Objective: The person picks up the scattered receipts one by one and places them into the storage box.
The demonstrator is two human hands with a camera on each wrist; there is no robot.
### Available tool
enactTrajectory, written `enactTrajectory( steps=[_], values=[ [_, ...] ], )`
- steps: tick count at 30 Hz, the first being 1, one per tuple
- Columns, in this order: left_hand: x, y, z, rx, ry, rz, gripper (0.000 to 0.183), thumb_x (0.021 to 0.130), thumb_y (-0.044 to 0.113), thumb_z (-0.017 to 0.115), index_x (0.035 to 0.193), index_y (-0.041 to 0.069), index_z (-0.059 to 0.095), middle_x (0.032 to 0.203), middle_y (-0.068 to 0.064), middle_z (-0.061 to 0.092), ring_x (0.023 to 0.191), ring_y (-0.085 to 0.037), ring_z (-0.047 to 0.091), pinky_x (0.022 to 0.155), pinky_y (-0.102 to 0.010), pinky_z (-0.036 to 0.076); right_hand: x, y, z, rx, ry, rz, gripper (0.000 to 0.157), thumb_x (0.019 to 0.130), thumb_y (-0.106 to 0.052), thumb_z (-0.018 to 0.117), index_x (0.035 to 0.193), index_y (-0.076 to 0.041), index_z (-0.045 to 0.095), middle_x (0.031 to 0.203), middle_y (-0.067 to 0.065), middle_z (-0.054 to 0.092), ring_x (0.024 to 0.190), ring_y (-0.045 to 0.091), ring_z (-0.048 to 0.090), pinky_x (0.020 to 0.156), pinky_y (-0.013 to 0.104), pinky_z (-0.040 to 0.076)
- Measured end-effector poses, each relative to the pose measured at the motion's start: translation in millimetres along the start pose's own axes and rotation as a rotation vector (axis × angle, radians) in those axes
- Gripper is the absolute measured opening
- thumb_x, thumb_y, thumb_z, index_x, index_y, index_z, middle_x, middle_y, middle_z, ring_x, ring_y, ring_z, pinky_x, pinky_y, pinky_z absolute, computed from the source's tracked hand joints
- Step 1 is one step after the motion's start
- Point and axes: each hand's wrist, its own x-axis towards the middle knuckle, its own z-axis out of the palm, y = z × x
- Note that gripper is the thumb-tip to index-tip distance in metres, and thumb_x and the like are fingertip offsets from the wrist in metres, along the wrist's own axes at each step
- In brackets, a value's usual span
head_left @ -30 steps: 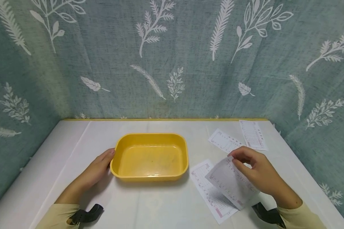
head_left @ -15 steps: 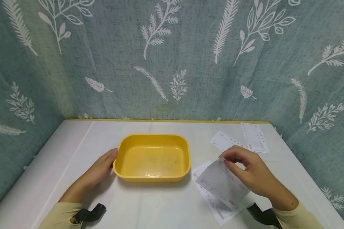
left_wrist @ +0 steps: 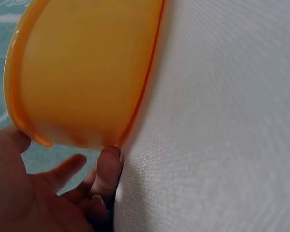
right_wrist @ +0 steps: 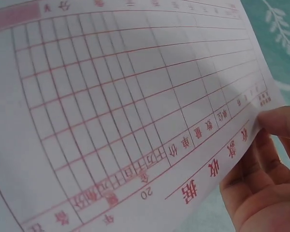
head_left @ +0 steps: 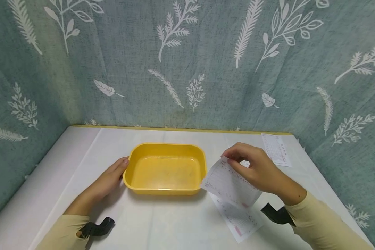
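My right hand (head_left: 257, 168) pinches a printed paper receipt (head_left: 231, 182) at its upper edge, thumb against fingers. The sheet hangs tilted, its left corner at the right side of a yellow plastic tray (head_left: 165, 191). Red print and a ruled grid cover the receipt (right_wrist: 125, 96) in the right wrist view. My left hand (head_left: 110, 178) holds the tray's left end; in the left wrist view the thumb is at the rim and curled fingers (left_wrist: 108, 169) are at the base. Below the raised sheet, another receipt (head_left: 237, 220) lies on the table, partly covered.
One more receipt (head_left: 276, 150) lies at the back right of the white table (head_left: 175, 225). A further sheet is mostly hidden behind my right hand. Leaf-patterned green cloth (head_left: 128, 69) walls the table at the back and sides.
My right hand has carried the receipt leftward and up, toward the tray. My left hand has stayed at the tray. The view has shifted slightly.
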Motion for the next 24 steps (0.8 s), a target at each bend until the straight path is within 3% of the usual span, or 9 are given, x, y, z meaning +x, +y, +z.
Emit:
enactTrajectory(
  steps=[8,12,24],
  values=[
    [1.1,0.4,0.6,-0.023,-0.044,-0.041,0.069,0.107,0.053,0.026,0.157,0.006,0.021,0.159,-0.023,0.031,0.142,-0.041,0.035,0.117,-0.064,0.026,30.0,-1.2,7.8,0.0,-0.017,0.033,0.022,0.091,0.006,0.065,0.108,-0.006,0.072,0.105,0.003,0.072,0.084,0.011,0.064,0.076,0.024,0.058],
    [2.7,1.4,0.1,-0.031,-0.058,-0.068,0.069,0.106,0.053,0.031,0.158,0.009,0.019,0.154,-0.024,0.037,0.141,-0.04,0.038,0.118,-0.063,0.026,43.5,-2.8,14.6,0.017,-0.006,0.07,0.022,0.092,0.003,0.063,0.109,-0.007,0.072,0.108,0.004,0.072,0.085,0.012,0.065,0.077,0.026,0.058],
    [2.9,3.4,0.7,0.012,-0.055,-0.094,0.072,0.106,0.054,0.032,0.157,0.004,0.022,0.162,-0.024,0.025,0.15,-0.045,0.021,0.12,-0.063,0.021,78.0,1.6,53.0,0.143,-0.03,0.171,0.019,0.094,0.0,0.061,0.106,-0.009,0.073,0.104,0.006,0.072,0.079,0.015,0.064,0.073,0.029,0.054]
  ],
)
